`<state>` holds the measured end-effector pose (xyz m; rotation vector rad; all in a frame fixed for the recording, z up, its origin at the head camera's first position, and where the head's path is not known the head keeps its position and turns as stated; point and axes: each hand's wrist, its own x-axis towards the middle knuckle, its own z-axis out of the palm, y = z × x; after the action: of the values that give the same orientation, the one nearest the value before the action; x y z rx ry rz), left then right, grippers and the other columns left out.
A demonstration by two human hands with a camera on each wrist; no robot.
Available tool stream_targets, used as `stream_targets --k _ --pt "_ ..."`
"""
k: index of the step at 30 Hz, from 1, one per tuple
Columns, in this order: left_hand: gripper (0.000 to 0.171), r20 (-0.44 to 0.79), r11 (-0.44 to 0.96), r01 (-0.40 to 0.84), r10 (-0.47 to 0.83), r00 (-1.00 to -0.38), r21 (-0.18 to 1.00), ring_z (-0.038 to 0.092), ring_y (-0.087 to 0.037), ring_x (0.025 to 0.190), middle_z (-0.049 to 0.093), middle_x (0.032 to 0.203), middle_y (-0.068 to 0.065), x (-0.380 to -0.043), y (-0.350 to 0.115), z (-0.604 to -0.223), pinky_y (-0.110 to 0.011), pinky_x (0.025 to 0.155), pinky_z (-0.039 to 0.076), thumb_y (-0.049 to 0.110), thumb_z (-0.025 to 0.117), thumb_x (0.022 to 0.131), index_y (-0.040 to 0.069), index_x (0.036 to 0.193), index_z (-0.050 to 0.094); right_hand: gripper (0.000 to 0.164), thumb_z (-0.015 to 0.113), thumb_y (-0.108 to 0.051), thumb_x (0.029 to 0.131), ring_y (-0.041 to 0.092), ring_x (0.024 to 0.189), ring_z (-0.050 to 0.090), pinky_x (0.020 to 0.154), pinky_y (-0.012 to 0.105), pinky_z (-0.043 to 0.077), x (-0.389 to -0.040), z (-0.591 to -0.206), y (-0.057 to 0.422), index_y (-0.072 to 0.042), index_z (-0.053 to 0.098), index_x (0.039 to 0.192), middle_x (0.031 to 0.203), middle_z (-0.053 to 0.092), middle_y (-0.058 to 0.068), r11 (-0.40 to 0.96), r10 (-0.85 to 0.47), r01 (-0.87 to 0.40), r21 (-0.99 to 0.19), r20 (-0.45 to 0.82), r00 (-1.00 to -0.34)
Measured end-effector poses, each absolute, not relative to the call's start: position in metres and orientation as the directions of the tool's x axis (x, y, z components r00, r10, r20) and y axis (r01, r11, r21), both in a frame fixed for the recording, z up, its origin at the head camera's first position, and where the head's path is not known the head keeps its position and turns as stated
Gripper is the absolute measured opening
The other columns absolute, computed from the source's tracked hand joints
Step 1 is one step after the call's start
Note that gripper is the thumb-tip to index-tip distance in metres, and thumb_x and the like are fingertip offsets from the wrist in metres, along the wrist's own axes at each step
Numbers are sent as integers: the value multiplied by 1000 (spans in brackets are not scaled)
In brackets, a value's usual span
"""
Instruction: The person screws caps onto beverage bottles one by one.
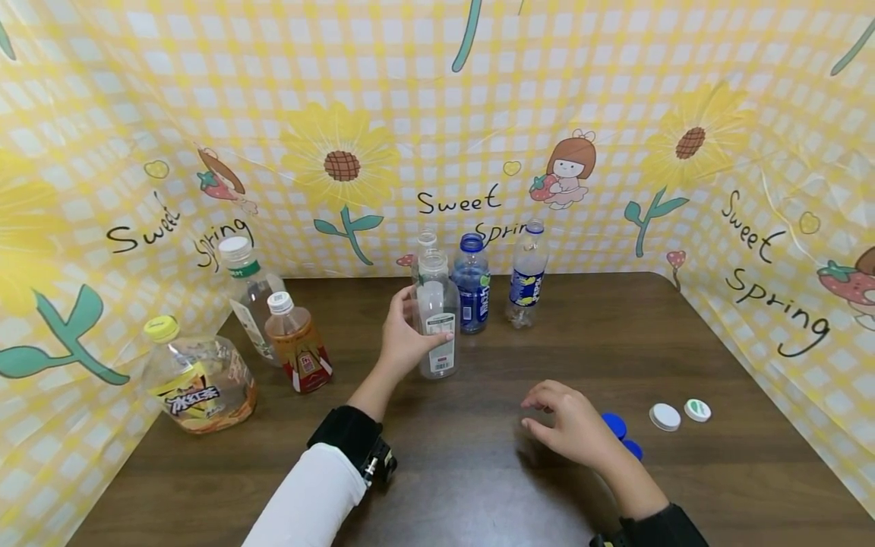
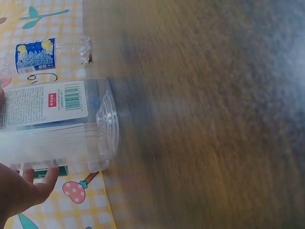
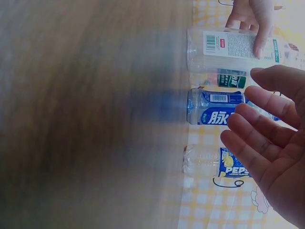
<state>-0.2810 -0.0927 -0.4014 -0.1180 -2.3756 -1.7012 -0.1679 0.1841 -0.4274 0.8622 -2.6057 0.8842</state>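
My left hand (image 1: 405, 338) grips a clear, uncapped plastic bottle (image 1: 443, 358) from its left side, thumb across the white label. The bottle is upright, and its base shows in the left wrist view. Behind it the neck of another uncapped clear bottle (image 1: 427, 240) shows; the rest is mostly hidden, though a green label (image 3: 232, 78) appears in the right wrist view. Just right stand an uncapped blue bottle (image 1: 472, 285) and an uncapped clear Pepsi bottle (image 1: 528, 289). Over the table, my right hand (image 1: 570, 425) holds nothing, its fingers loosely bent.
On the left stand a large yellow-capped bottle (image 1: 205, 380), a tall white-capped one (image 1: 249, 308) and an orange-labelled tea bottle (image 1: 298, 342). Beside my right hand lie blue caps (image 1: 614, 425), a white cap (image 1: 665, 416) and a white-and-green cap (image 1: 698, 410). Checked cloth (image 1: 615, 99) walls the table.
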Motion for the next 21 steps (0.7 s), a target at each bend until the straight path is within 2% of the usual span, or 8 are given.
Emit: stream_targets --k 10,21 --pt "97 247 344 221 -34 -968 913 48 -28 123 50 130 -9 -271 -93 -397 -54 101 41 22 92 66 18 142 33 15 78 -10 81 18 84 62 72 33 55 -167 -426 187 -7 70 93 98 63 -1 664 -445 -577 -477 369 -816" --pt "96 302 391 267 -31 -953 881 50 -27 118 53 127 -11 -253 -93 -396 -51 98 44 24 93 64 15 140 35 14 78 -10 82 16 84 61 72 33 55 -166 -424 192 -7 70 92 97 63 -1 665 -452 -590 -458 381 -806"
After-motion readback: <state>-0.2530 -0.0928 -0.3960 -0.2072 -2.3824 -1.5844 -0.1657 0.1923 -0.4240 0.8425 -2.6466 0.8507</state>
